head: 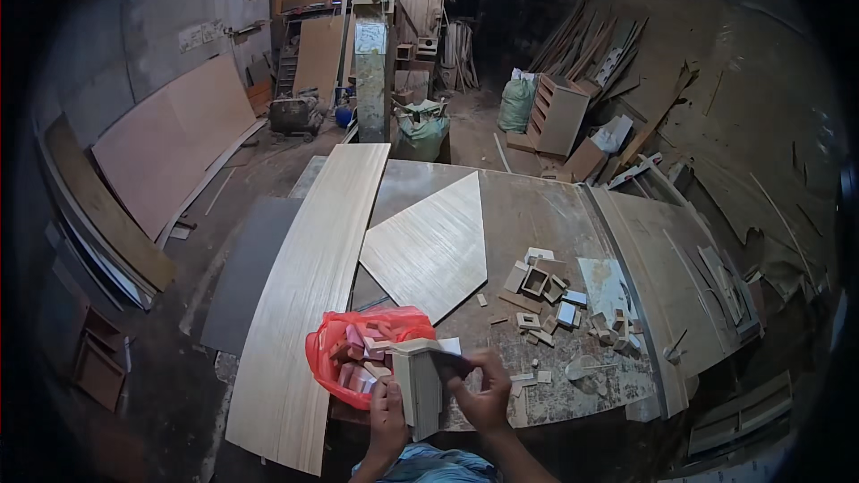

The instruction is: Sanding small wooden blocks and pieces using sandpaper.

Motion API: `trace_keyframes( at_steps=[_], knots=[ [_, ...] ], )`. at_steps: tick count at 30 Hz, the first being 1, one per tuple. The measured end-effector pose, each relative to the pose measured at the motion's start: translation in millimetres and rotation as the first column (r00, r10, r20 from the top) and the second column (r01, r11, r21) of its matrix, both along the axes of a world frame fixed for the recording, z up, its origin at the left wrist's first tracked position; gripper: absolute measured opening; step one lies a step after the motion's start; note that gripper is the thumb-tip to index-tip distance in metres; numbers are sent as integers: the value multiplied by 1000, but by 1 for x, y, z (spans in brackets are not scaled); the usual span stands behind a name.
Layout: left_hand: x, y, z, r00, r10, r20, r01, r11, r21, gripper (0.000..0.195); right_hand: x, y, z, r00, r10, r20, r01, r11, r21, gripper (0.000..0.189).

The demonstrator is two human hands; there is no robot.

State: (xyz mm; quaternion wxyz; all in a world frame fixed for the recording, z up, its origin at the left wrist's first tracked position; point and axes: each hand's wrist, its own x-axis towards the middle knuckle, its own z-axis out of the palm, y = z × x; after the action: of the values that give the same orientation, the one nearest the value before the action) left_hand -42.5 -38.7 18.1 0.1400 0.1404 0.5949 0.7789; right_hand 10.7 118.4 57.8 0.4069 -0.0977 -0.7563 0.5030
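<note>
My left hand [388, 412] grips a pale wooden piece [417, 392] by its left side. The piece stands upright close in front of my body, and layered edges show along its face. My right hand [488, 389] pinches a dark flat piece [453, 363], possibly sandpaper, against the wooden piece's upper right edge. Its exact kind is too blurred to tell. Just beyond my left hand, a red plastic bag [319, 365] lies open, filled with small wooden blocks [362, 376], some pinkish.
A long pale board [302, 268] crosses the worktable [537, 215] on the left. Beside it lies an angular wooden panel [429, 248]. Small wooden boxes and offcuts [535, 282] are heaped at the right, near a clear cup [580, 369]. A concrete pillar [372, 80] rises behind.
</note>
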Motion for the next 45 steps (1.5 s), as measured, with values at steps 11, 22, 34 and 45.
trace_keyframes(
  at_steps=[11,22,34,45],
  knots=[
    [-1,6,21,993,99,59,-98,995,-7,34,24,-6,9,961,236,140,-255,958,132,27],
    [4,7,13,986,-137,95,137,991,3,29,11,18,17,999,-2,48,-2,997,81,20],
    [3,-3,15,994,-25,111,28,999,-26,30,17,22,11,956,235,178,-258,959,118,20],
    [-2,-2,2,989,-80,128,81,997,-7,29,0,26,-6,987,-43,156,23,992,128,20]
  ],
)
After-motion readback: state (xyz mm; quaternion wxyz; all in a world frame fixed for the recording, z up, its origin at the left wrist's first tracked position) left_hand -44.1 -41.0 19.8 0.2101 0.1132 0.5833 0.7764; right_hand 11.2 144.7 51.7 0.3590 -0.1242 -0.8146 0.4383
